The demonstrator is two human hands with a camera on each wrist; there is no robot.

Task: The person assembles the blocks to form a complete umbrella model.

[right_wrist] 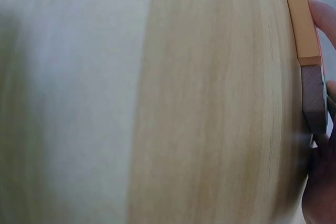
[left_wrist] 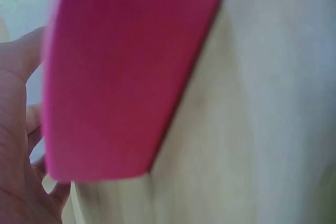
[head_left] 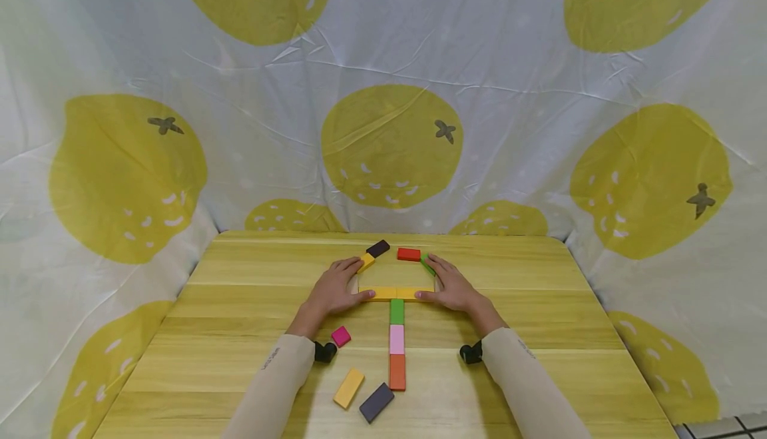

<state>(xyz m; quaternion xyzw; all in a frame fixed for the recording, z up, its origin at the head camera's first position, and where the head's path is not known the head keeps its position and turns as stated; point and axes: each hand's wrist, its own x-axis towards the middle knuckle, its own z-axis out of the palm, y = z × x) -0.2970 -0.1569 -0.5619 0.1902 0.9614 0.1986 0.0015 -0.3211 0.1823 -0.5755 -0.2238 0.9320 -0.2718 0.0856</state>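
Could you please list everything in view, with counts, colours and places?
Cloth: 1, white and yellow, behind the table
Wooden table: 1, yellowish, under the blocks
Floor tiles: count unclear, white, lower right
Crossbar blocks: 2, yellow, between the hands
Stem blocks: 3, green, pink, orange, below crossbar
Left-branch blocks: 2, yellow, black, beyond left thumb
Right-branch blocks: 2, green, red, beyond right thumb
Side blocks: 2, colour unclear, mostly hidden by hands
Loose blocks: 3, magenta, yellow, dark grey, left of stem
Wrist cameras: 2, black, at the wrists
Sleeves: 2, beige, both forearms
Left hand: 1, bare, crossbar's left end
Right hand: 1, bare, crossbar's right end
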